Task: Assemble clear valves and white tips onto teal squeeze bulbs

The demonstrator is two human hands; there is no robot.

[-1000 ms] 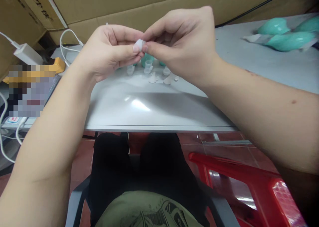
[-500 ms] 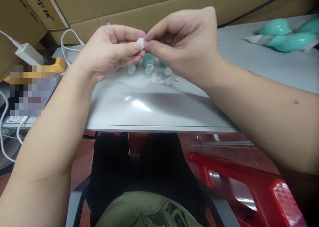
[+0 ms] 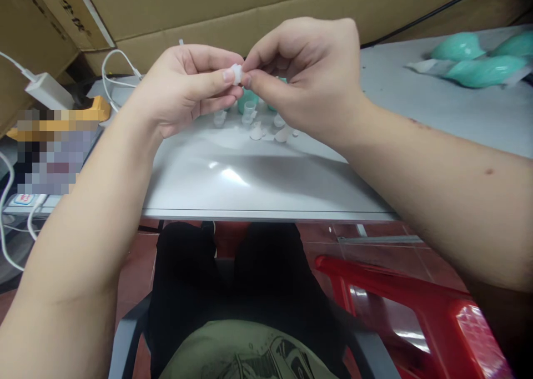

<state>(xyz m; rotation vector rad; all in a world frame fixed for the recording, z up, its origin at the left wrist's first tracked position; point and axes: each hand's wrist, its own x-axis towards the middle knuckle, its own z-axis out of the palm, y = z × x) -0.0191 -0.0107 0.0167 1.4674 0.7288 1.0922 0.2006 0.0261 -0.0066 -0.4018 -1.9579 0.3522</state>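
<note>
Between the thumb and fingers of my left hand [image 3: 194, 82] is a small white piece [image 3: 237, 74], too small to name for certain. My right hand [image 3: 306, 71] pinches at its right side with thumb and forefinger; the fingertips hide part of it. Both hands are raised over the back of the table. Below them stand several small clear plastic cups with flip lids, one clear cup [image 3: 249, 112] in the middle, with green rounded things [image 3: 249, 97] behind. Flat whitish scraps [image 3: 257, 131] lie in front of the cups.
Green plastic-wrapped bundles [image 3: 485, 68] lie at the table's right. On the left are a blurred-out device [image 3: 54, 162], a yellow object [image 3: 97, 109], a white charger [image 3: 50, 93] and cables. Cardboard [image 3: 200, 7] walls the back. A red stool [image 3: 400, 296] stands below the table's edge [image 3: 266, 215].
Both hands have dropped very slightly and still pinch the small white piece, which appears turned a little. The things on the table stay as they were.
</note>
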